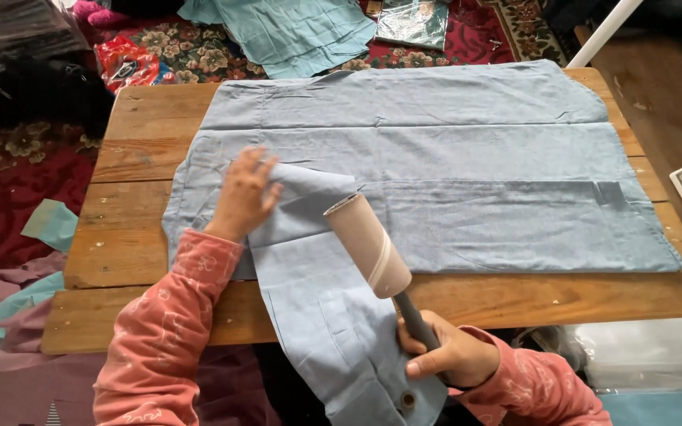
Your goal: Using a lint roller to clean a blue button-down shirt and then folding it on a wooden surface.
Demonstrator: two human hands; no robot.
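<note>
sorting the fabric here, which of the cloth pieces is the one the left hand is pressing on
The light blue garment spread over the wooden table; the left hand lies flat on its folded sleeve. The teal pieces lie on the carpet beyond, untouched.

It looked like a home room used for sewing: a worn wooden tabletop (136,237) stood on a red flowered carpet (9,189), with cut cloth pieces (286,31) scattered over the floor.

left hand (245,197) pressing blue cloth (467,158), right hand (447,355) gripping lint roller (366,244)
</note>
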